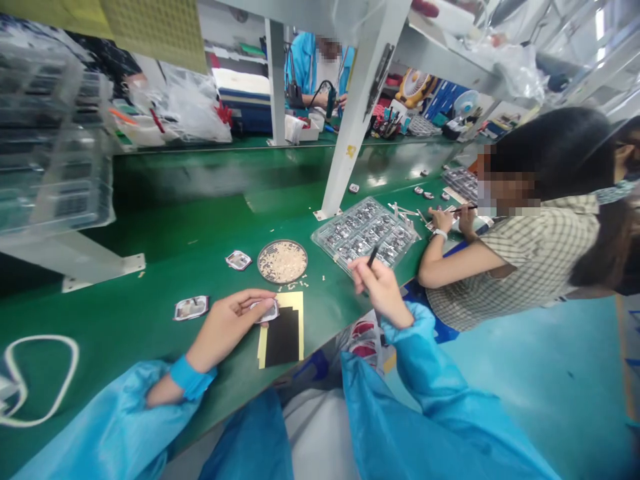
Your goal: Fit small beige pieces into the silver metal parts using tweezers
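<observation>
1. Nearest: blue smock [320,427], sleeves reaching over the green bench [130,327].
2. Left hand [235,327]: fingers narrow, pinching a small framed part [271,312] at the far end of the yellow sheets [301,327]; contact with them unclear. Black sheet [283,340] on top of these.
3. Right hand [376,285]: fingers closed round a thin black tool [373,257], near the compartment tray [327,250] of small metallic pieces.
4. Round dish [259,268] of tiny beige pieces, just beyond the yellow sheets; several strays beside it.
5. Similar parts: one [239,260] left of dish, another [191,307] near left hand.
6. Co-worker [530,253] at right, both hands raised to a thin dark tool.
7. Writing on parts: too small to read.
</observation>
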Demonstrator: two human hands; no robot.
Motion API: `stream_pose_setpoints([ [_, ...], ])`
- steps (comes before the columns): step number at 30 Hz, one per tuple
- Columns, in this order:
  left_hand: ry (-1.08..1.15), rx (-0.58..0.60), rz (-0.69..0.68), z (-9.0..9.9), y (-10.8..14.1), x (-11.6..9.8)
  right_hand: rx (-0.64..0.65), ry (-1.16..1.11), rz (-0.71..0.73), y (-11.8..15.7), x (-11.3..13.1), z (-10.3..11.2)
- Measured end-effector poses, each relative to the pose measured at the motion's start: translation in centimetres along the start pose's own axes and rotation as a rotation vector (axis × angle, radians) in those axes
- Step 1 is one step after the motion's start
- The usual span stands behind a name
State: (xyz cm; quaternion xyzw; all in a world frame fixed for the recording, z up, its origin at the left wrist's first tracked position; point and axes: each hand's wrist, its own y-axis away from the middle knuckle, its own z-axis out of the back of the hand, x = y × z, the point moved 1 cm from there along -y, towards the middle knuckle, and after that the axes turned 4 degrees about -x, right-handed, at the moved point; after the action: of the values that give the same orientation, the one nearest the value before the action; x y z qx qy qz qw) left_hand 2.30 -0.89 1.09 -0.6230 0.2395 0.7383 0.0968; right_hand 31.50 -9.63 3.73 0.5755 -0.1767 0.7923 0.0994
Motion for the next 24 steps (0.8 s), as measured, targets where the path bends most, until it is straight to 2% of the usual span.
stream_pose_setpoints([
  [2,-0.021,-0.009,-0.025,0.1,0.0,0.1,-0.116,0.408,0.059,-3.1,-0.5,2.6],
  [3,-0.031,-0.013,-0.039,0.2,0.0,0.2,-0.101,0.632,0.050,-4.6,-1.0,3.5],
  [4,-0.039,-0.018,-0.051,0.2,0.0,0.3,-0.089,0.711,0.037,-6.1,-1.5,4.3],
  [7,-0.066,-0.030,-0.071,0.2,-0.1,0.4,-0.042,0.814,0.012,-9.4,-2.9,5.2],
  [11,-0.025,-0.020,-0.042,0.2,-0.1,0.2,0.043,0.847,-0.006,-11.0,-3.2,5.0],
  [15,0.084,0.014,-0.001,0.2,0.3,0.1,0.029,0.818,0.007,-10.5,-2.0,5.0],
  [18,0.172,0.057,-0.014,-0.1,0.7,-0.1,-0.015,0.755,0.041,-8.8,-0.7,4.1],
  [20,0.210,0.089,-0.007,-0.4,0.9,-0.2,0.006,0.642,0.075,-7.2,0.3,2.5],
  [24,0.246,0.104,0.007,-0.8,1.0,0.1,0.126,0.215,0.091,-3.5,2.1,-1.8],
])
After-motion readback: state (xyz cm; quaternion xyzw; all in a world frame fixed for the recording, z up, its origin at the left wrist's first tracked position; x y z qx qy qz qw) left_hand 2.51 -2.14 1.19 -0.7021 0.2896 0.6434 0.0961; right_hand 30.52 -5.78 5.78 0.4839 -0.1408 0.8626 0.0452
